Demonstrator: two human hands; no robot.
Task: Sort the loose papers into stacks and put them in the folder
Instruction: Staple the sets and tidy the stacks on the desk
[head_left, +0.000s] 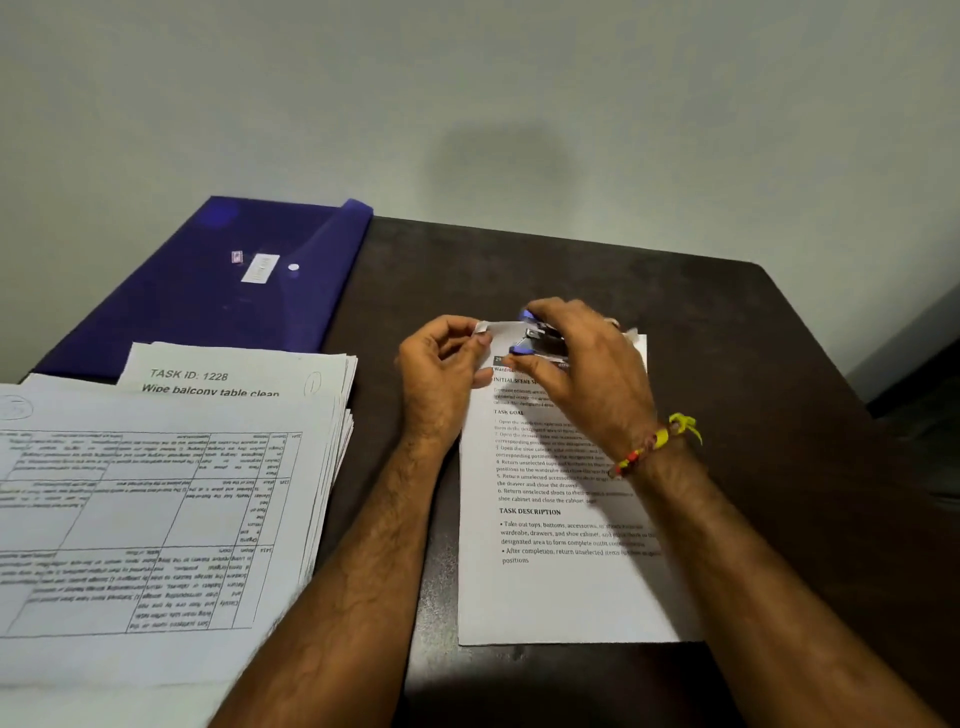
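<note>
A printed sheet set (561, 587) lies on the dark table in front of me. My left hand (441, 369) pinches its lifted top left corner. A small blue and black stapler (540, 340) sits over that same corner, and my right hand (582, 374) grips it from above. A big pile of loose printed papers (171, 493) fans out at the left. A blue plastic folder (223, 280) lies flat and closed at the back left, behind the pile.
The dark table (753, 364) ends against a pale wall at the back, and its right edge drops off near the room corner. A beaded and yellow thread band circles my right wrist (654, 441).
</note>
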